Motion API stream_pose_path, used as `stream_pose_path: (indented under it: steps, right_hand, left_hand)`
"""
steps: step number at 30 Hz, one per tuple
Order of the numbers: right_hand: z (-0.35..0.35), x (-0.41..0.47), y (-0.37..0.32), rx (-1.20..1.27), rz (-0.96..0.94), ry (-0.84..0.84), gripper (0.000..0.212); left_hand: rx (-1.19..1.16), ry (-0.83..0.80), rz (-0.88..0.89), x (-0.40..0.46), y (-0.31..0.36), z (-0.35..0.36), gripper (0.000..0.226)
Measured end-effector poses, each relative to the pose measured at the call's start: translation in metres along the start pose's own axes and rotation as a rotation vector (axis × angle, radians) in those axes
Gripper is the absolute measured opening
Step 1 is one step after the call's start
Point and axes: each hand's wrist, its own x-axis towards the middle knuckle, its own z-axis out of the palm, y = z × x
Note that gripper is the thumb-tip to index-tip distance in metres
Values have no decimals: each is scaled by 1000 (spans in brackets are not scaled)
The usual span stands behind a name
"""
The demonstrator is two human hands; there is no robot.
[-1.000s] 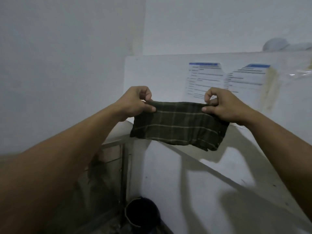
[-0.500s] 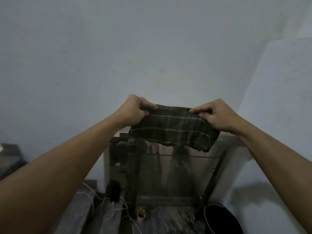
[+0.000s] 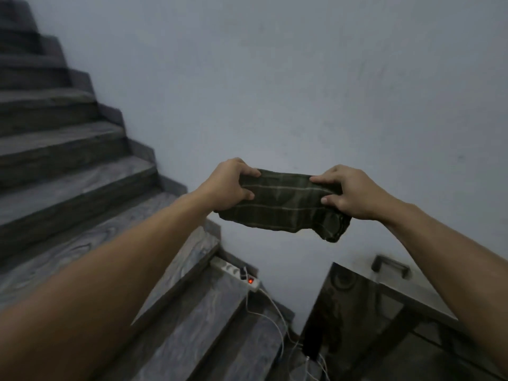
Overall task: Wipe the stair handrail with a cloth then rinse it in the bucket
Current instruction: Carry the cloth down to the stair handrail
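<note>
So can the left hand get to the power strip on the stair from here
Probably not as things stand: the left hand grips the plaid cloth together with the right hand, up in the air, while the power strip lies well below.

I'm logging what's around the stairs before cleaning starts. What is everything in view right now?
cloth: one, dark green with pale check lines, held up in front of the wall, stretched between both hands
stairs: one flight, grey wood-grain steps, rising at the left
wall: one, pale blue-grey, behind the cloth
power strip: one, white with a red light, on a lower step by the wall
cables: a few, white, trailing from the power strip down the steps
glass-topped table: one, dark reflective top, lower right
left hand: one, gripping the cloth's left end
right hand: one, gripping the cloth's right end
</note>
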Motion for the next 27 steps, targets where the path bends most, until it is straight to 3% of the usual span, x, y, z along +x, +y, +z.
stream_pose_path:
  steps: [17, 27]
  right_hand:
    - [62, 293, -188, 55, -517, -56, 35]
    - [36, 424, -325, 161, -788, -141, 37]
  left_hand:
    - [197, 345, -432, 8, -165, -200, 52]
    - [208, 516, -690, 16, -182, -340, 51]
